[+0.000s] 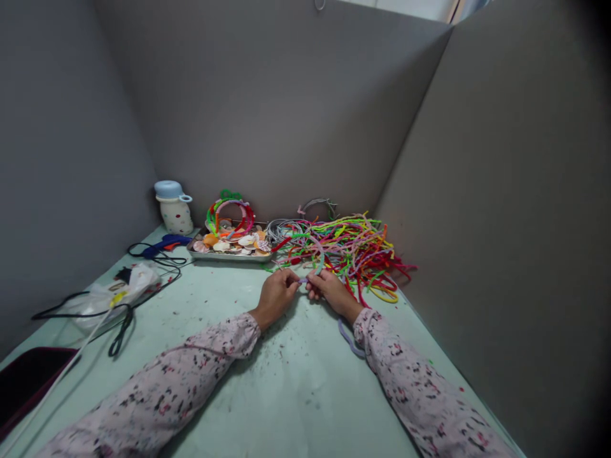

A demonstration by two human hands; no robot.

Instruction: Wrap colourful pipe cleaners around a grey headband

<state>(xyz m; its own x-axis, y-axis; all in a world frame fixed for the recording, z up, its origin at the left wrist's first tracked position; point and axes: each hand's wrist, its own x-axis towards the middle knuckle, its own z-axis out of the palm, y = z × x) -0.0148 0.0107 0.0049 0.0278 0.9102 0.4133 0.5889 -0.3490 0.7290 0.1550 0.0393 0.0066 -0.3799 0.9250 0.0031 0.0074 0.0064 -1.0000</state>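
In the head view, my left hand point(277, 294) and my right hand point(334, 294) meet above the middle of the table, fingers pinched close together. A short purple stretch of pipe cleaner point(303, 280) spans the gap between the fingertips. From my right fingers a curved band wrapped in pale green and pink pipe cleaner point(321, 259) rises and bends back toward the left; it looks like part of a ring, its far side lost against the pile behind. A loose purple pipe cleaner point(350, 340) lies by my right cuff.
A heap of coloured pipe cleaners point(358, 245) lies behind my right hand, beside grey wire loops point(282, 230). A metal tray point(229, 257) holds shells and wrapped rings point(248, 216). At left are a bottle point(175, 213), a blue-handled tool point(167, 243), black cord and a plastic bag point(95, 304).
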